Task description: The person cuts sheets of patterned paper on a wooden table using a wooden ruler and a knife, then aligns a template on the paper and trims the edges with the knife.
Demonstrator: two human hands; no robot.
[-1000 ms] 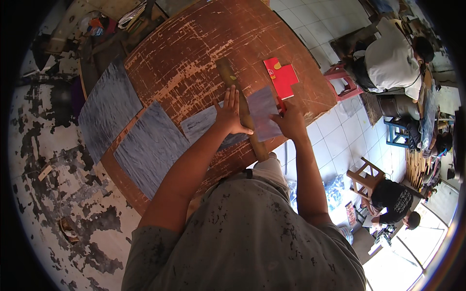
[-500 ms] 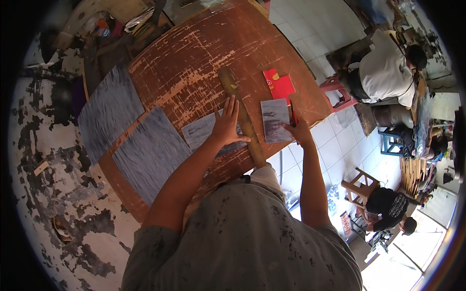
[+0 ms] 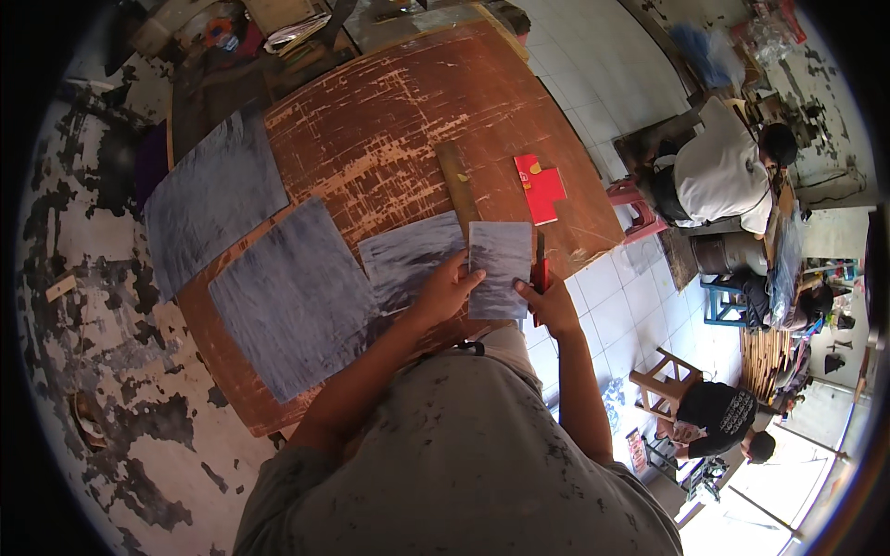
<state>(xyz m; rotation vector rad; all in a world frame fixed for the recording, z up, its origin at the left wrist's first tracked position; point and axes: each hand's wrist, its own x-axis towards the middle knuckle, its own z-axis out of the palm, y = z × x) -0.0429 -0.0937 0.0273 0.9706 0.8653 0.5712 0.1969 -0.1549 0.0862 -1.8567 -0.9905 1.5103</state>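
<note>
Between my two hands is a small rectangular grey-streaked sheet (image 3: 501,264), raised near the table's front edge. My left hand (image 3: 447,295) pinches its left edge, thumb on top. With its thumb on the lower right edge, my right hand (image 3: 554,306) grips the sheet and also a slim red tool (image 3: 541,273) that looks like a cutter knife. A similar streaked sheet (image 3: 408,250) lies left of it, partly under my left hand. Behind the held sheet, a flat brownish ruler-like strip (image 3: 454,181) lies on the table, its near end hidden.
Two larger grey sheets (image 3: 292,296) lie on the left of the worn brown tabletop (image 3: 371,120). A red notched card (image 3: 542,190) is near the right edge. Two people work at the right, by a red stool (image 3: 635,213) and a wooden stool (image 3: 666,382).
My left hand has left the strip and taken the small sheet's left edge. The sheet has come up and nearer to me, with my right hand holding it and the red tool.
</note>
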